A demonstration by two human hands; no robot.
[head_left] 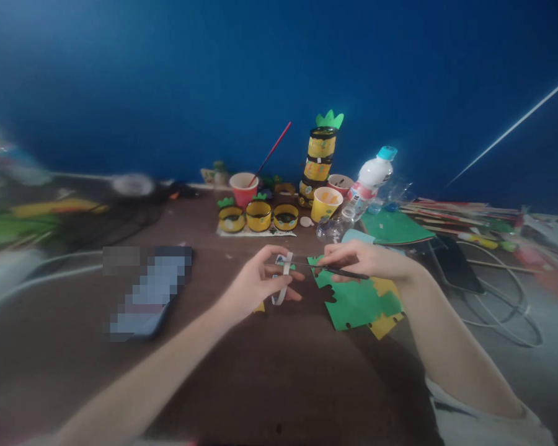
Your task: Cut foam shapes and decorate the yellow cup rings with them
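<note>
My left hand [255, 279] is closed on a narrow white strip [287, 266], which curves between thumb and fingers. Small printed or coloured patches show beside the strip. My right hand [360, 257] grips a slim dark tool [341, 271] with a thin, straight front part. Its tip reaches the strip at my left fingers; whether it touches cannot be made out, nor can its exact kind. Green paper [348, 310] with cut-out edges lies under and beside my right hand, over yellow paper [381, 327]. A small yellow scrap [260, 307] lies below my left hand.
A phone [153, 291] lies on the left. Behind my hands stand yellow-and-black rings [259, 216], a pineapple-like tower [320, 148], a red cup [245, 195] with a stick, a yellow cup [326, 206] and a bottle [371, 176]. Cables and thin sticks [465, 214] are at right.
</note>
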